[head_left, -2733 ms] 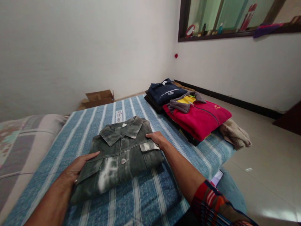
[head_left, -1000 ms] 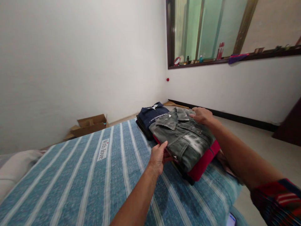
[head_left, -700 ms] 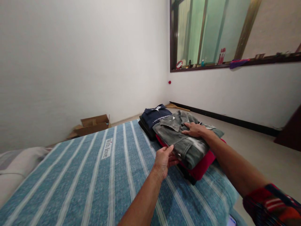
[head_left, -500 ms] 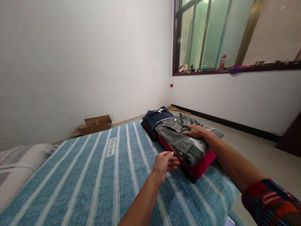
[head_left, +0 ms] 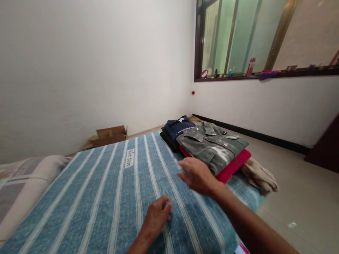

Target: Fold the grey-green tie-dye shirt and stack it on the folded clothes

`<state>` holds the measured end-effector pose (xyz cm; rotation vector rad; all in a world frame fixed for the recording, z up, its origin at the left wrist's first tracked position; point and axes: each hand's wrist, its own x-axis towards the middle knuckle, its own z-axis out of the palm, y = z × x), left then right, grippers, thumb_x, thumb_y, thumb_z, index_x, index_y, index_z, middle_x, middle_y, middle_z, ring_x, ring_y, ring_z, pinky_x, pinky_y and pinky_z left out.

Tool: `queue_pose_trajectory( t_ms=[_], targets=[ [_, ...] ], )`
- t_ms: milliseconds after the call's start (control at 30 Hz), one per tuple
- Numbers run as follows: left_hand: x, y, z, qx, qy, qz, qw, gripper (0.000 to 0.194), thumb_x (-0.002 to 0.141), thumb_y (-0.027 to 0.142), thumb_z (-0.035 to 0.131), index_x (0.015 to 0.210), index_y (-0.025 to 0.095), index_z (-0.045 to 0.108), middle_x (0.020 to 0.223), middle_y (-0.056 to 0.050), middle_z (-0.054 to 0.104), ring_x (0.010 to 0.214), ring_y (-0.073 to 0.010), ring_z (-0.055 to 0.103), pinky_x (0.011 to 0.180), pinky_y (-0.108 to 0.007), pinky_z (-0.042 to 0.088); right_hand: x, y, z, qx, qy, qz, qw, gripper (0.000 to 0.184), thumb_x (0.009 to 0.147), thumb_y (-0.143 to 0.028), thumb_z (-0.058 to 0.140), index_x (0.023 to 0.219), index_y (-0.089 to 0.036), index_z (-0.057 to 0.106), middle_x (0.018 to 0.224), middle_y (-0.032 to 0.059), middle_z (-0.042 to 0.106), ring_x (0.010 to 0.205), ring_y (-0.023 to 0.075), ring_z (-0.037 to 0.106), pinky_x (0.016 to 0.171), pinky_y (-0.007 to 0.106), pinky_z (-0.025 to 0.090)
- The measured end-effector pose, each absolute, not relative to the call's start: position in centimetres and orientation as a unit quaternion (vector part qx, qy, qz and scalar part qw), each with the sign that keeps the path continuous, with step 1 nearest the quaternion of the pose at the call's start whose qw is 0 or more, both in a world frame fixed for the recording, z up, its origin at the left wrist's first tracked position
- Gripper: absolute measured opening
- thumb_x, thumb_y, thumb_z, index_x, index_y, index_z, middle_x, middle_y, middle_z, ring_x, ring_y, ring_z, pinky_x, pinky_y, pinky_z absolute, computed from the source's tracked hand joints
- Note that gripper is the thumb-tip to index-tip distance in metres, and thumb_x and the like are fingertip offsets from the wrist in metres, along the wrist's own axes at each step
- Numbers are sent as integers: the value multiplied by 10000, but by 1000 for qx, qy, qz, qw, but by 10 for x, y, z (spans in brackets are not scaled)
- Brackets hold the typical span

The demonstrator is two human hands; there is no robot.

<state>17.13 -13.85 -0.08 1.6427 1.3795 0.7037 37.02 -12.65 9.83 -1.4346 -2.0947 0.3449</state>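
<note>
A folded grey washed denim jacket (head_left: 225,146) lies on top of folded red clothing (head_left: 233,165). Behind it, a folded navy collared top (head_left: 178,127) rests on black clothing. My right hand (head_left: 198,175) hovers at the near left corner of the grey jacket, fingers stretched out and slightly blurred, holding nothing; it covers part of the pile. My left hand (head_left: 157,213) is lower and to the left, over the blue striped bedspread (head_left: 106,197). Its fingers are loosely curled in, and nothing shows in them.
Beige crumpled cloth (head_left: 261,174) hangs at the bed's right edge. A pale striped bundle (head_left: 29,187) lies at left. An open cardboard box (head_left: 111,137) stands beyond the bed. Bottles and a small mirror (head_left: 204,73) line the window sill (head_left: 238,78).
My right hand has lifted off the grey jacket and moved left and nearer. My left hand has drawn back from the pile and curled. The beige cloth now shows.
</note>
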Motion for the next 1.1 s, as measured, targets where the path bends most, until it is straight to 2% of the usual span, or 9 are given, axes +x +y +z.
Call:
queue_pose_trajectory(
  t_ms=[100, 200, 300, 367, 633, 733, 867, 967, 1100],
  targets=[
    [150, -144, 0, 696, 578, 258, 339, 230, 812, 346, 446, 831, 200, 623, 667, -16, 657, 631, -190, 646, 653, -292, 492, 320, -150, 43, -515, -820, 100, 230, 268, 851, -315, 537, 1077, -186, 601, 1130, 114, 606, 1156, 272, 480, 984, 399, 348],
    [127, -146, -9, 745, 595, 243, 179, 270, 804, 294, 444, 978, 223, 638, 933, -59, 707, 929, -225, 646, 864, -339, 469, 293, -160, -3, -539, -808, 134, 199, 430, 847, -380, 541, 1218, -164, 536, 1310, 151, 507, 1280, 318, 372, 1044, 475, 288],
    [108, -150, -24, 792, 579, 187, 55, 407, 810, 316, 435, 1164, 189, 592, 1257, -105, 591, 1202, -261, 504, 1020, -426, 370, 284, -163, -24, -543, -803, 164, 185, 535, 881, -440, 466, 1333, -154, 455, 1449, 159, 356, 1362, 322, 242, 1097, 504, 185],
    [101, -154, -30, 799, 588, 125, 22, 503, 831, 373, 415, 1258, 138, 538, 1373, -133, 479, 1294, -287, 401, 1066, -494, 297, 285, -165, -27, -548, -798, 178, 175, 565, 905, -455, 404, 1379, -147, 409, 1487, 153, 289, 1387, 306, 174, 1114, 500, 130],
    [103, -164, -21, 786, 618, -12, 31, 668, 894, 475, 285, 1419, 64, 324, 1505, -130, 204, 1397, -268, 169, 1113, -512, 163, 298, -178, -29, -568, -787, 199, 140, 682, 899, -557, 333, 1436, -138, 317, 1523, 130, 166, 1407, 268, 62, 1128, 474, 57],
    [104, -165, -20, 784, 619, -24, 38, 674, 900, 479, 276, 1429, 62, 297, 1514, -121, 168, 1405, -261, 133, 1121, -509, 134, 308, -174, -31, -598, -771, 172, 136, 732, 881, -593, 342, 1446, -131, 288, 1529, 127, 117, 1406, 266, 30, 1131, 468, 48],
    [105, -168, -20, 779, 624, -29, 54, 676, 908, 478, 255, 1440, 60, 265, 1521, -116, 140, 1410, -254, 100, 1129, -500, 111, 325, -161, -35, -652, -735, 144, 113, 766, 885, -586, 334, 1432, -52, 293, 1514, 174, 145, 1402, 289, 62, 1131, 469, 69],
    [105, -172, -20, 781, 620, -25, 66, 691, 906, 499, 264, 1447, 68, 250, 1525, -117, 126, 1411, -254, 80, 1133, -488, 105, 334, -159, -38, -628, -759, 147, 89, 799, 881, -602, 344, 1422, -17, 292, 1504, 202, 142, 1399, 294, 79, 1134, 453, 91],
    [104, -176, -20, 785, 614, -29, 76, 713, 904, 528, 267, 1454, 76, 227, 1530, -111, 96, 1412, -251, 58, 1137, -473, 106, 346, -177, -42, -562, -805, 165, 100, 779, 879, -603, 379, 1427, -55, 299, 1501, 179, 161, 1395, 289, 110, 1133, 468, 128]
  ],
)
